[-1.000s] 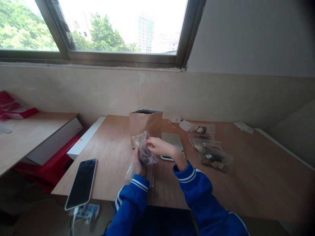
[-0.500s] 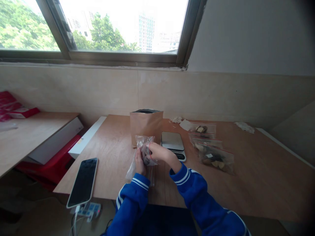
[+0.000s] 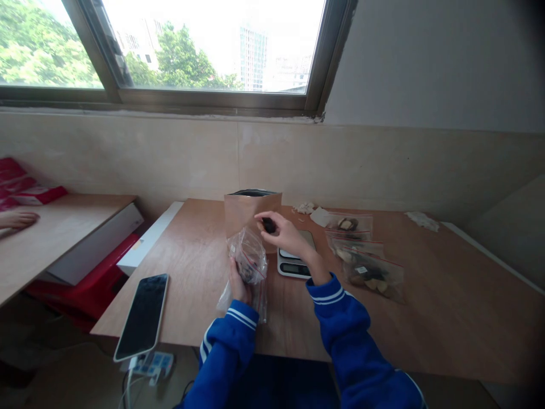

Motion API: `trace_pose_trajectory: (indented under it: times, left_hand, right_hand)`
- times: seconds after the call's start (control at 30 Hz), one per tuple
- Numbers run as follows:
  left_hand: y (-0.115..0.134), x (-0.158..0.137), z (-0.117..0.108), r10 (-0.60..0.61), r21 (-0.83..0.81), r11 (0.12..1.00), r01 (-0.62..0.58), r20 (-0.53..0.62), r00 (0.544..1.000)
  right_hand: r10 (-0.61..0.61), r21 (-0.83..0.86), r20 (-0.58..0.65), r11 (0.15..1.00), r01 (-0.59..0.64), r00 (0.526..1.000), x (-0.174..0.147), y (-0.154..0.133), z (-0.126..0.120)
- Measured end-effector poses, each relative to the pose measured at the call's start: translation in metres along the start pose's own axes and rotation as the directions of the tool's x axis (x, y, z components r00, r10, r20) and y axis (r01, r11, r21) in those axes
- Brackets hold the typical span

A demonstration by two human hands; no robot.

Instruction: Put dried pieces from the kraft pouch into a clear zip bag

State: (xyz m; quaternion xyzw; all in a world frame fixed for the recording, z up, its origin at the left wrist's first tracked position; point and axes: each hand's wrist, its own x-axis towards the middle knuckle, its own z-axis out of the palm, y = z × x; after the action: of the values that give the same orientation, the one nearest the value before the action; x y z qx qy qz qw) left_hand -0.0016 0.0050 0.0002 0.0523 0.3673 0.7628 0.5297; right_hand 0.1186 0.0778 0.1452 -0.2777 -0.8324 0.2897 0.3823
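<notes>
My left hand [image 3: 237, 282] holds a small clear zip bag [image 3: 248, 258] with dark pieces in it, upright above the wooden table [image 3: 426, 318]. My right hand [image 3: 284, 233] is raised above the bag, pinching a small dark piece [image 3: 268, 225] between its fingers. It is in front of an open brown paper pouch [image 3: 247, 207] that stands at the table's back. A small kitchen scale [image 3: 294, 263] lies partly hidden under my right wrist. More empty clear bags [image 3: 259, 301] lie beneath my left hand.
Several filled zip bags [image 3: 366, 267] lie right of the scale. A phone [image 3: 142, 316] rests at the table's front left corner, above a power strip [image 3: 151, 363]. Another person's hand [image 3: 17, 218] rests on the left-hand table. Paper scraps [image 3: 421, 220] lie at the back.
My right hand has come out of the zip bag and risen toward the paper pouch with a dark piece. Another person's hand has appeared at the far left.
</notes>
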Motion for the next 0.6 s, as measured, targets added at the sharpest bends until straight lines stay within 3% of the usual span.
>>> trace_pose_trajectory:
  times: [0.1,0.23,0.37,0.6]
  left_hand:
    - [0.0,0.0,0.0,-0.007,-0.006,1.0,0.007,-0.067,0.998]
    - [0.001,0.0,0.002,-0.002,-0.007,1.0,0.002,-0.08,0.997]
    - [0.003,-0.003,0.004,0.001,-0.013,1.0,-0.002,-0.088,0.996]
    - [0.003,-0.003,0.003,-0.03,-0.017,0.999,0.029,-0.066,0.997]
  right_hand:
    - [-0.089,0.032,-0.147,0.995,0.094,0.985,0.03,-0.001,-0.014]
    - [-0.156,-0.053,-0.274,0.988,0.147,0.949,0.075,0.007,-0.018]
    - [-0.19,-0.167,-0.238,0.974,0.153,0.953,0.098,0.023,-0.015]
    - [-0.191,-0.235,-0.091,0.958,0.165,0.977,0.087,0.028,-0.018]
